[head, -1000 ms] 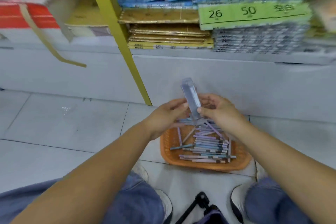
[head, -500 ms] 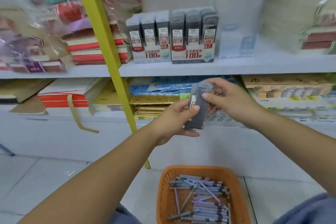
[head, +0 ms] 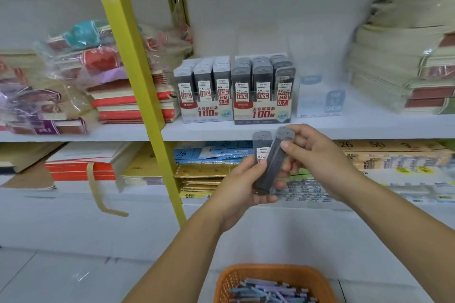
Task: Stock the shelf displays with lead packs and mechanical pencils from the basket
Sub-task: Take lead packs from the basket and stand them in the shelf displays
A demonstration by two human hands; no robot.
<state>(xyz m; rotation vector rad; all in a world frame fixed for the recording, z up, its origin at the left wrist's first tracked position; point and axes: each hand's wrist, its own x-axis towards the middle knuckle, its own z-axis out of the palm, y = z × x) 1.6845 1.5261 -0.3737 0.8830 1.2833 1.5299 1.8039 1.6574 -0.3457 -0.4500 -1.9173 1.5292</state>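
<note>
Our left hand [head: 242,186] is curled around the lower half of an upright lead pack [head: 261,141], with the thumb laid across its white label marked 0.7. Our right hand [head: 318,162] pinches a tilted lead pack [head: 272,167], a dark one whose top leans to the right. The thumb is on its near face and the fingers are behind it. This pack lies across the front of the upright one and touches it. We hold both in the air, just below the front edge of the white shelf [head: 209,133].

On that shelf, near its front edge, two display boxes stand side by side and touching. The 0.5 box [head: 206,112] is on the left and the 0.7 box [head: 261,113] is on the right, directly above our hands. Each is filled with rows of upright packs. Just right of them stands a clear display [head: 320,103] with a pale blue label. Red and cream notebooks [head: 128,103] are stacked toward the left end of the shelf, partly behind a slanting yellow post [head: 134,76]. Paler stacks [head: 394,76] sit toward the right end.

At the bottom edge of our view is the orange basket [head: 234,283], low down on the floor, with mechanical pencils [head: 268,294] lying loose inside it.
</note>
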